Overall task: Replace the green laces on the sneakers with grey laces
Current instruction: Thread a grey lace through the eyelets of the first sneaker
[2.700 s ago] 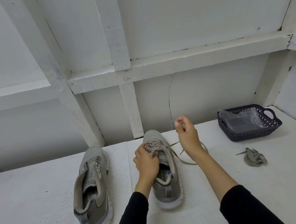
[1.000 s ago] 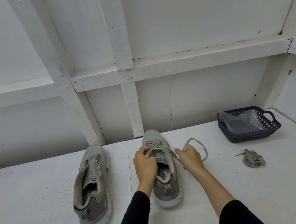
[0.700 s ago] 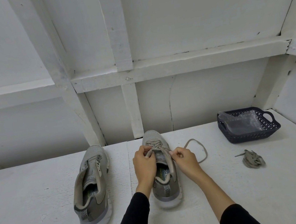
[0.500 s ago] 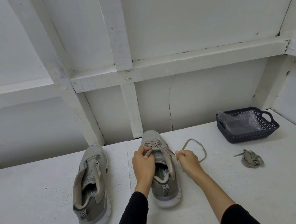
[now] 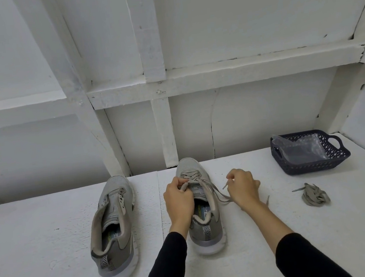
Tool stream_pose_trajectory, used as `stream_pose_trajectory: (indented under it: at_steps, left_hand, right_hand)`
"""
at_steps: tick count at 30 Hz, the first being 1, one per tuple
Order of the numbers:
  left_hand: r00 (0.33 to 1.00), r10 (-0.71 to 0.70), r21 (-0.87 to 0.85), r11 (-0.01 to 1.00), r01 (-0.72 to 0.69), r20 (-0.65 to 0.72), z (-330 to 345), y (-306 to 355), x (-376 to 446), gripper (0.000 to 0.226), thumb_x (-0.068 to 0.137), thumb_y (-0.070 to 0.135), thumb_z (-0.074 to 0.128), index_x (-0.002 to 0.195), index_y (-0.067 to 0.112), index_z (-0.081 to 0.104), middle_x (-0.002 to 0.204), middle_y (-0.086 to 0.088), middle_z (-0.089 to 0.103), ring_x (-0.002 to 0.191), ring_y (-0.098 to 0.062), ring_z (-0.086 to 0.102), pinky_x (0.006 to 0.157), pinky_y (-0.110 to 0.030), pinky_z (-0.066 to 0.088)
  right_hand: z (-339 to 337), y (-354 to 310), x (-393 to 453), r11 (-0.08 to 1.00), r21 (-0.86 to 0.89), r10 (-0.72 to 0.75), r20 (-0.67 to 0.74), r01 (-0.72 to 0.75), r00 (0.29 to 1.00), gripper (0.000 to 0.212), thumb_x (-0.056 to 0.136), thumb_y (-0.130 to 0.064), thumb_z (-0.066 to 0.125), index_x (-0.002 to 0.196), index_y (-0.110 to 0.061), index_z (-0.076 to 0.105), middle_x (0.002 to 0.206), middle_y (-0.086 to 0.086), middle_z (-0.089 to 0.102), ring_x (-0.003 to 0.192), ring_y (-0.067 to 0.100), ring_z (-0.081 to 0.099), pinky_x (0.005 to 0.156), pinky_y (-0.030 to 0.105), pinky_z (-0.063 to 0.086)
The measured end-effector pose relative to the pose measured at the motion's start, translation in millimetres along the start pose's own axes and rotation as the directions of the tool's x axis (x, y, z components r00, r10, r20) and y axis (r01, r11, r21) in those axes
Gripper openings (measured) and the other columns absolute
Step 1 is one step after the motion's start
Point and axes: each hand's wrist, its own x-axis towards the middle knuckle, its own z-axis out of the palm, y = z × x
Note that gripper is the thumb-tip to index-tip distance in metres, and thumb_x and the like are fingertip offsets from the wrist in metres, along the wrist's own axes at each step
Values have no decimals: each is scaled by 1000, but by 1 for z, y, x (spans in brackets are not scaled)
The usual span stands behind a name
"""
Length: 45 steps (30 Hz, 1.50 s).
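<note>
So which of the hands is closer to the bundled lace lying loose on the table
Right. The right hand grips a lace end just beside the laced sneaker, with bare table between it and the bundled lace. The left hand is on that sneaker, farther away.

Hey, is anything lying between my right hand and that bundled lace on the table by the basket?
Nothing visible does. The right hand pinches the lace end beside the sneaker, and only bare table shows between it and the bundled lace. The basket sits farther back, off that path.
</note>
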Motion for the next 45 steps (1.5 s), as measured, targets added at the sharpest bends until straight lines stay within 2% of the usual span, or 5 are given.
stream_pose_trajectory:
  at_steps: [7,17,23,29,45]
  left_hand:
    - [1000,2,20,1000,-1,-21,1,1,-2,24,87,0,50,81,20,63,89,0,66,82,-10,60,59,-21,42]
    - [999,-17,25,1000,17,-28,4,-2,2,25,87,3,50,81,24,63,91,1,66,83,-14,62,68,-38,56]
    - [999,-22,11,1000,23,-30,1,2,-2,27,87,5,51,81,28,65,91,3,67,83,-11,63,70,-38,58]
    - [1000,-1,59,998,2,-19,-4,5,-6,24,84,16,52,84,36,65,95,8,65,96,-18,59,74,-37,57]
    - [996,-30,-119,992,40,89,-31,2,-19,5,91,26,66,88,22,68,85,9,73,87,-6,67,82,-31,55]
  right_hand:
    - [9,25,19,977,-114,-149,239,180,960,40,93,5,50,128,-11,60,117,9,62,102,23,60,86,31,51]
    - [27,28,15,963,-168,-199,77,210,977,9,96,-10,55,95,-15,63,98,-2,61,96,19,53,77,35,46]
    - [10,-23,0,789,613,169,-141,-48,975,7,96,-6,53,91,-7,58,83,0,60,77,18,54,61,23,39]
    - [6,-63,-34,608,792,167,-71,-46,983,6,95,-13,57,92,-13,62,86,-5,64,79,7,58,60,8,41]
    - [7,-58,-36,814,579,-93,55,44,994,7,91,-17,63,90,-15,70,90,-3,67,81,4,59,65,5,40]
